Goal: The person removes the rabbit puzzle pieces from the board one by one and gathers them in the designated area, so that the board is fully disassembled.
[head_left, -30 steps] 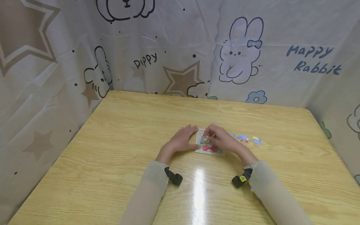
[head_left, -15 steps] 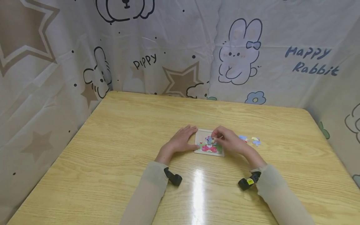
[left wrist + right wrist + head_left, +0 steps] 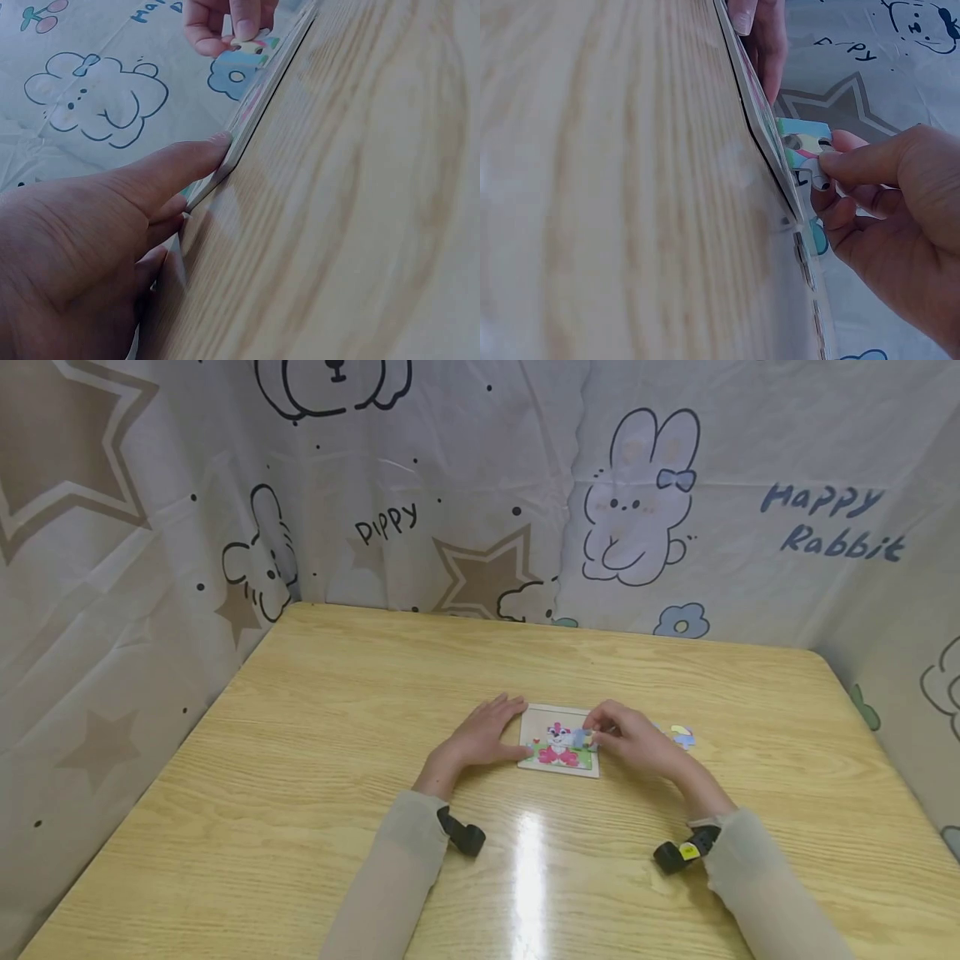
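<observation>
A shallow jigsaw tray (image 3: 537,718) lies flat on the table, its lower part filled with a cartoon animal in pink on green; the upper part shows bare backing. My left hand (image 3: 487,731) steadies the tray's left side, fingers extended along the edge and thumb (image 3: 202,152) over the near corner. At the tray's right side, my right hand (image 3: 637,739) pinches a puzzle piece (image 3: 802,139) between thumb and fingertips. In the right wrist view that piece is light blue, yellow and green, tilted against the tray's picture surface.
Loose puzzle pieces (image 3: 682,737) lie on the wooden table (image 3: 375,693) to the right of the tray, partly hidden by my right hand. A printed curtain (image 3: 480,485) hangs behind the table's far edge and along both sides.
My right hand has moved right across the tray with the puzzle piece, uncovering the cartoon face and now hiding more of the loose pieces. My left hand has stayed in place.
</observation>
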A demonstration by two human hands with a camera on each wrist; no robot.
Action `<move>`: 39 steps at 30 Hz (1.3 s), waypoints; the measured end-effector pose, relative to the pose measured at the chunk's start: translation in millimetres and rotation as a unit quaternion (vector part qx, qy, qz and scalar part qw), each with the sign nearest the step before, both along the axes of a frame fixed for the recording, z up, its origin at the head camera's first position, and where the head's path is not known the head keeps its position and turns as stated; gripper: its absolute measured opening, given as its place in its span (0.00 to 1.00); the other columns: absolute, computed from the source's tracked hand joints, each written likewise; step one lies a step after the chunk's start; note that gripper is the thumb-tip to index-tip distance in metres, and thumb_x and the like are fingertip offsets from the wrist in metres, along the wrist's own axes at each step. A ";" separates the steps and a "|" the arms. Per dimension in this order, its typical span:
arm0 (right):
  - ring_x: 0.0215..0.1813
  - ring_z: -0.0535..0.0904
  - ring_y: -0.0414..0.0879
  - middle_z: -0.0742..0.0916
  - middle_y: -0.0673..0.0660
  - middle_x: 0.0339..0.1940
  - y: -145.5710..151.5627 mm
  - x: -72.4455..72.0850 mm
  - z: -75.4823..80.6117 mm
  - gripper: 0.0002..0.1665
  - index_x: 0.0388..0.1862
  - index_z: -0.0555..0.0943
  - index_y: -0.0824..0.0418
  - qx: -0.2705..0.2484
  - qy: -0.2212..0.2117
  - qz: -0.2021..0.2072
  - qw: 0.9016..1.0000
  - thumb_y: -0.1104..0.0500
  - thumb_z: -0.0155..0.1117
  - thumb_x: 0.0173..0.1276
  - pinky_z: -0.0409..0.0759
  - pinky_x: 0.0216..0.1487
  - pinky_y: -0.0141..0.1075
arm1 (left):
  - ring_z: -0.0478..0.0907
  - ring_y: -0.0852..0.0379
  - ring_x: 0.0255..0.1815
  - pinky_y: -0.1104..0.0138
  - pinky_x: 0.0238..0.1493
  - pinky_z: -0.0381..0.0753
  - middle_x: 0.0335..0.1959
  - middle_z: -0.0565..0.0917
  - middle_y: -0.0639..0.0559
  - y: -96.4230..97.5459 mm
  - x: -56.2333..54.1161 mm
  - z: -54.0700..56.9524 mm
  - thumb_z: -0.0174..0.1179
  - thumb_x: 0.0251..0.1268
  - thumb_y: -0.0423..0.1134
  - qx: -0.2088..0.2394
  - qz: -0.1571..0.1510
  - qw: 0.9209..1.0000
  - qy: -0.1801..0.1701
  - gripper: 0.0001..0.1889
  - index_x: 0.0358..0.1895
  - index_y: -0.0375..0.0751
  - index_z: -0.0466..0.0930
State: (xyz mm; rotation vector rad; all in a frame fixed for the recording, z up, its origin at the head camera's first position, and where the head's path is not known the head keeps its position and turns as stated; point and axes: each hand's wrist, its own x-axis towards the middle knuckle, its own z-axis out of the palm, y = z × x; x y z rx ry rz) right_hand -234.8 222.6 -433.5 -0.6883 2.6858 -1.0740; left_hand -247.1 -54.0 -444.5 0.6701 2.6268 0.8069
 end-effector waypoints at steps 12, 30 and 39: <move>0.46 0.77 0.44 0.83 0.56 0.44 18.5 6.9 1.0 0.07 0.45 0.78 0.61 0.005 -0.011 -0.014 1.000 0.68 0.56 0.72 0.79 0.46 0.26 | 0.40 0.53 0.83 0.58 0.84 0.38 0.81 0.53 0.53 0.3 -1.6 -1.8 0.61 0.64 0.57 -0.004 0.000 1.000 -0.001 0.43 0.78 0.48 0.53; 0.42 0.77 0.37 0.83 0.58 0.42 37.5 15.5 1.6 0.05 0.44 0.77 0.64 -0.014 -0.009 0.005 1.000 0.68 0.57 0.71 0.80 0.42 0.26 | 0.41 0.51 0.83 0.57 0.84 0.38 0.80 0.54 0.51 -0.7 -1.4 -1.9 0.63 0.64 0.54 0.010 -0.005 1.000 0.004 0.42 0.77 0.46 0.55; 0.41 0.74 0.38 0.82 0.58 0.41 37.7 14.6 2.7 0.05 0.44 0.77 0.64 0.004 -0.019 -0.003 1.000 0.68 0.57 0.71 0.77 0.40 0.26 | 0.40 0.51 0.83 0.58 0.84 0.37 0.81 0.54 0.52 0.2 -1.5 -2.8 0.62 0.64 0.55 0.008 -0.004 1.000 0.001 0.43 0.77 0.46 0.54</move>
